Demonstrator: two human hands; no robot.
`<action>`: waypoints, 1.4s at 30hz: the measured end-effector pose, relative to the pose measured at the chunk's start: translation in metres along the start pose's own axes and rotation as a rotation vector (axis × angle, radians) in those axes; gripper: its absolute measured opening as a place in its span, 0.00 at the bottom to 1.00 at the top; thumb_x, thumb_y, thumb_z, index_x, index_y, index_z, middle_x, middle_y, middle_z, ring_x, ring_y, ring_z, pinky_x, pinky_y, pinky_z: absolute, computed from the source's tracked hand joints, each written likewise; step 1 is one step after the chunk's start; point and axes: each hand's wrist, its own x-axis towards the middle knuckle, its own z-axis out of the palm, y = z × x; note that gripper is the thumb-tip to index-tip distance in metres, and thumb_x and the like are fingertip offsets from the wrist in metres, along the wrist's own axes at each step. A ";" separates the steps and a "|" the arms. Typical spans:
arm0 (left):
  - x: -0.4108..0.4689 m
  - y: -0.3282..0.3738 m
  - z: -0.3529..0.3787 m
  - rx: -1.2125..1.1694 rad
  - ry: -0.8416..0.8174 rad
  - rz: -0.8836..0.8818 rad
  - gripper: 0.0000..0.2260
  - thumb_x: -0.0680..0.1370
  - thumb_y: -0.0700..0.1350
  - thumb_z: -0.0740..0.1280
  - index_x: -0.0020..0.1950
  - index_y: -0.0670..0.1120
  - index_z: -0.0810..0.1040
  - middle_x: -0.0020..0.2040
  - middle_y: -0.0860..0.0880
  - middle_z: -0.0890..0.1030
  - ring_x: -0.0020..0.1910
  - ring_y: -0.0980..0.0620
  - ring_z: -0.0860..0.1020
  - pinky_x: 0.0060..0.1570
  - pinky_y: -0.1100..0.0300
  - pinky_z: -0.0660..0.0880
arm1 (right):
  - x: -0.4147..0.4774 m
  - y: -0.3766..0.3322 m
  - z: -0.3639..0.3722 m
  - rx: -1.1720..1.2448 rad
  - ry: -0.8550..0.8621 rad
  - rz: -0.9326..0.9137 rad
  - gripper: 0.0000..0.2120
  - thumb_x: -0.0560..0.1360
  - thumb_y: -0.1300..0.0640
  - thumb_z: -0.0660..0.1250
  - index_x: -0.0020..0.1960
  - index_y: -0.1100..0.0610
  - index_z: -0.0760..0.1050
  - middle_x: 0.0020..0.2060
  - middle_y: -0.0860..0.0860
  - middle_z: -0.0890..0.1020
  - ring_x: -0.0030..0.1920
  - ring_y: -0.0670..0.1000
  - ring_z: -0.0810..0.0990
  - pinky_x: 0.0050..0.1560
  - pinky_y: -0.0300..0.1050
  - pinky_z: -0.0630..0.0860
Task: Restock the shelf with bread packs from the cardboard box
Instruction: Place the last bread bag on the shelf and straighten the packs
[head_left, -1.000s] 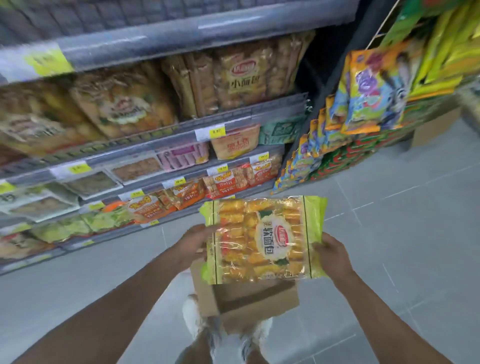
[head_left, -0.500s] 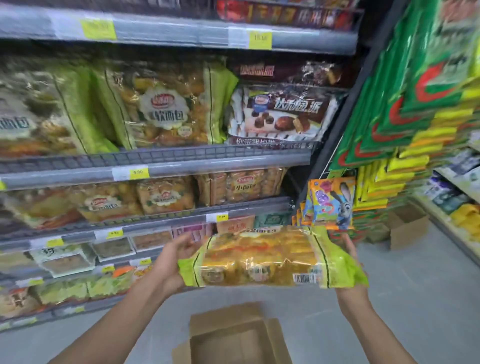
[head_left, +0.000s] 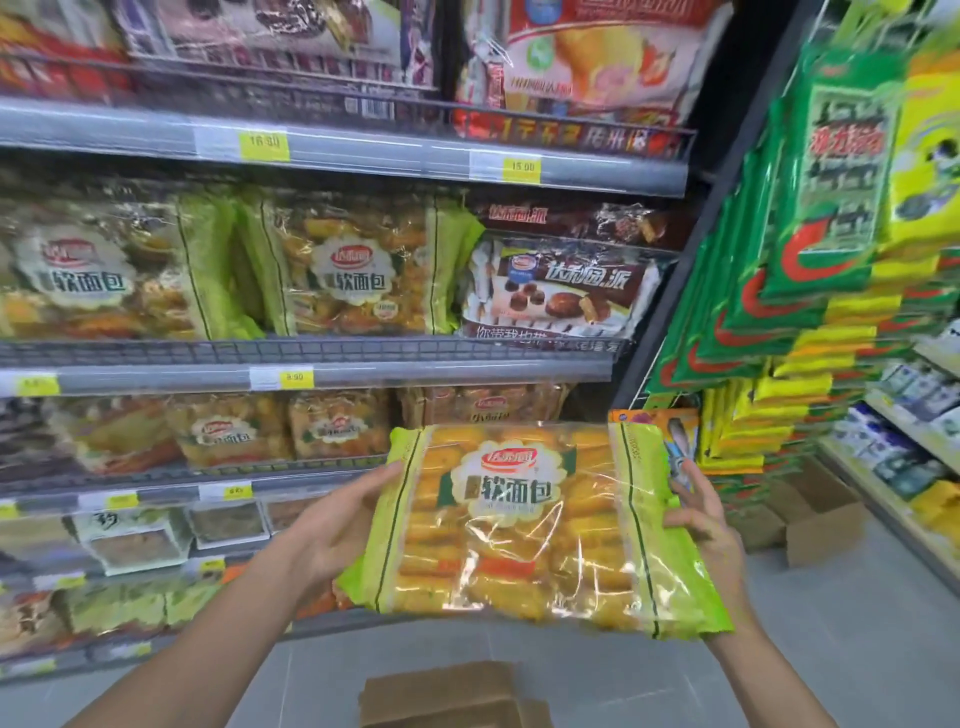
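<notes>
You hold a bread pack (head_left: 519, 525) of clear plastic with green ends, full of yellow rolls, between both hands, its label towards you. Your left hand (head_left: 337, 525) grips the left green end: the thumb lies at the upper edge, and the fingers go behind the pack, hidden. Your right hand (head_left: 701, 525) pinches the right green end, thumb in front and fingers rather straight behind. The pack is in the air, lower than the grey wire-fronted shelf (head_left: 415, 371) where two same green-ended packs (head_left: 358, 275) stand upright. The brown cardboard box (head_left: 452, 696) lies on the floor below.
</notes>
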 end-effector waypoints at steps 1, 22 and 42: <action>-0.001 0.001 0.002 -0.006 0.002 0.047 0.32 0.68 0.52 0.81 0.70 0.48 0.77 0.69 0.41 0.79 0.65 0.37 0.78 0.71 0.34 0.67 | 0.002 -0.001 -0.002 -0.019 -0.047 0.016 0.17 0.64 0.58 0.75 0.51 0.43 0.84 0.67 0.54 0.75 0.61 0.45 0.80 0.62 0.49 0.78; -0.049 0.054 0.044 0.194 0.088 0.498 0.33 0.60 0.51 0.84 0.63 0.52 0.78 0.59 0.46 0.85 0.54 0.50 0.85 0.52 0.55 0.80 | 0.057 -0.004 0.014 -0.237 -0.415 0.461 0.48 0.64 0.48 0.84 0.77 0.51 0.62 0.75 0.51 0.69 0.74 0.56 0.66 0.71 0.70 0.64; -0.054 0.109 -0.048 0.592 0.381 0.601 0.44 0.74 0.61 0.70 0.83 0.52 0.50 0.82 0.52 0.56 0.80 0.50 0.58 0.75 0.49 0.60 | 0.075 -0.010 0.161 -0.613 -0.392 0.047 0.20 0.76 0.48 0.72 0.66 0.47 0.74 0.61 0.44 0.81 0.60 0.47 0.79 0.63 0.51 0.76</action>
